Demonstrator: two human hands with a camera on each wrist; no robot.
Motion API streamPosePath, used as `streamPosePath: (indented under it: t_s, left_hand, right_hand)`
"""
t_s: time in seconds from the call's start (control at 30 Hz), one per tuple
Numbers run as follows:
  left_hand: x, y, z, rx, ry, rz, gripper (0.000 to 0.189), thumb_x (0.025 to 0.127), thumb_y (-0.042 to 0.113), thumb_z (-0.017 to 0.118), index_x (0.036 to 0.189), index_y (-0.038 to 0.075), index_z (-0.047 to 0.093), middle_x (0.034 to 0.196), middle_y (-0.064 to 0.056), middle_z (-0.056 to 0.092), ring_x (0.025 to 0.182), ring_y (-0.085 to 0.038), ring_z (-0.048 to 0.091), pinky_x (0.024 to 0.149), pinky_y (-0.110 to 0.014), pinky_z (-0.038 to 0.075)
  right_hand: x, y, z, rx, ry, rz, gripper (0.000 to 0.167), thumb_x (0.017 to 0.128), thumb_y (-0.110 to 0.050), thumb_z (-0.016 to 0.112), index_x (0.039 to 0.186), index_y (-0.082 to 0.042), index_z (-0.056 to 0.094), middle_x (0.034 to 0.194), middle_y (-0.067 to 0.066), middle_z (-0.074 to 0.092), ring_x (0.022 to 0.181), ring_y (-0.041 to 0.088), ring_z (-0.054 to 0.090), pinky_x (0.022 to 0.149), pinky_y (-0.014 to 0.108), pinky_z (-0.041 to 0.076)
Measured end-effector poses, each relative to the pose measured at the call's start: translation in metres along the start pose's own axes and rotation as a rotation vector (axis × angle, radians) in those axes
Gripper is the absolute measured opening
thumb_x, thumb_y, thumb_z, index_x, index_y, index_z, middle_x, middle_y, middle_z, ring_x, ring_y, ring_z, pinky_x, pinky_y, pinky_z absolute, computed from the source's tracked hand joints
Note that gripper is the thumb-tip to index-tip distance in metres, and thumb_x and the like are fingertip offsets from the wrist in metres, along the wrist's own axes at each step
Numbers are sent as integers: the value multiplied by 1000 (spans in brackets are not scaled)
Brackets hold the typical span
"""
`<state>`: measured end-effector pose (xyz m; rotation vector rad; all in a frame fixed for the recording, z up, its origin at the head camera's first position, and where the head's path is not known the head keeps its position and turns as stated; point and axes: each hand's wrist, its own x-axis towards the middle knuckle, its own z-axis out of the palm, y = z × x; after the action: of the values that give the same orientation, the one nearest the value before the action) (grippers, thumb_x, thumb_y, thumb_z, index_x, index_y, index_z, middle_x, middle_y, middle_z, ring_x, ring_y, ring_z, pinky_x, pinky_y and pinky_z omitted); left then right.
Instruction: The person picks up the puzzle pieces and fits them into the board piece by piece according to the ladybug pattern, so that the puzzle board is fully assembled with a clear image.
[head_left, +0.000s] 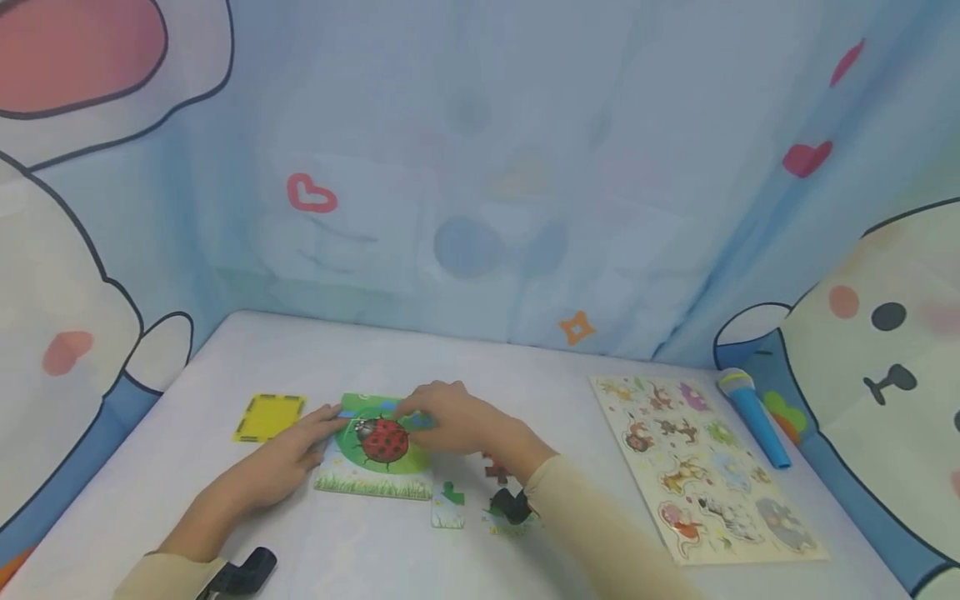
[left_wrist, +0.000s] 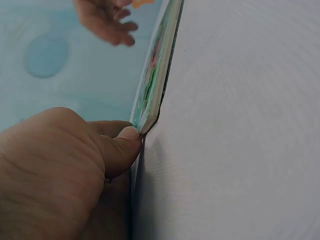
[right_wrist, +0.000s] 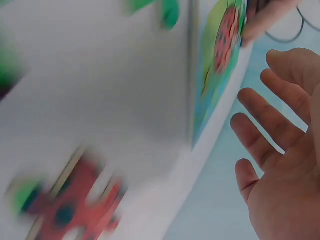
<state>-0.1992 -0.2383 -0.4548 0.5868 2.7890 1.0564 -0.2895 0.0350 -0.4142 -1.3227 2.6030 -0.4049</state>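
A ladybug jigsaw puzzle (head_left: 384, 442) in a flat board lies on the table in front of me. At its left edge my left hand (head_left: 285, 454) holds the board; in the left wrist view the thumb and a finger meet the corner of the puzzle (left_wrist: 155, 80). My right hand (head_left: 453, 421) is over the upper right part of the puzzle, and the right wrist view shows its fingers loosely spread with nothing between them. A loose green and white puzzle piece (head_left: 447, 508) sits by the lower right corner. Farther right lies a red spotted piece (right_wrist: 75, 202), blurred.
Another loose piece (head_left: 504, 527) is partly hidden by the black wrist camera (head_left: 510, 505). A yellow square frame (head_left: 270, 417) lies at the left. On the right are an animal peg board (head_left: 645, 487) and a blue toy microphone (head_left: 759, 423). A printed curtain (head_left: 450, 167) hangs behind the table.
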Motion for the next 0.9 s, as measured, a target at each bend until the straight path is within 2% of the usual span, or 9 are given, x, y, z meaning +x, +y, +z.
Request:
streamPosePath:
  t_s: [0.3,0.5,0.63,0.73,0.9]
  left_hand:
    - [-2,1,-1,18,10,-9,50,97,0,50,146,7,44,157,-15,27,145,-40,16,113,-60,19]
    - [-2,2,0,7,-2,-8,50,98,0,50,147,7,43,157,-16,26,145,-41,16,113,-60,19]
    - [-3,3,0,0,0,-15,49,98,1,50,147,7,44,158,-15,26,145,-41,15,113,-61,18]
    - [-3,3,0,-4,1,-17,49,98,1,49,147,7,44,158,-15,26,145,-41,15,113,-61,18]
    - [-3,3,0,-3,-1,-12,49,98,1,49,147,7,43,158,-16,26,145,-41,15,113,-61,18]
  right_hand:
    - [-57,35,-8,-20,45,175,34,91,-27,63,124,-24,67,121,-8,60,115,14,51,99,49,35]
    - [-85,45,-8,-37,19,209,36,84,-28,72,120,-23,68,108,-8,60,98,13,54,87,44,37]
    - [-99,49,-6,-61,-34,243,41,78,-23,74,119,-28,68,102,-12,56,90,10,51,80,41,36]
    - [-105,50,-3,-47,-55,255,44,77,-21,74,120,-31,67,102,-15,55,89,8,50,81,41,37]
    - [-108,50,-1,-1,-32,225,38,81,-21,73,117,-31,67,97,-17,55,87,7,52,84,43,36]
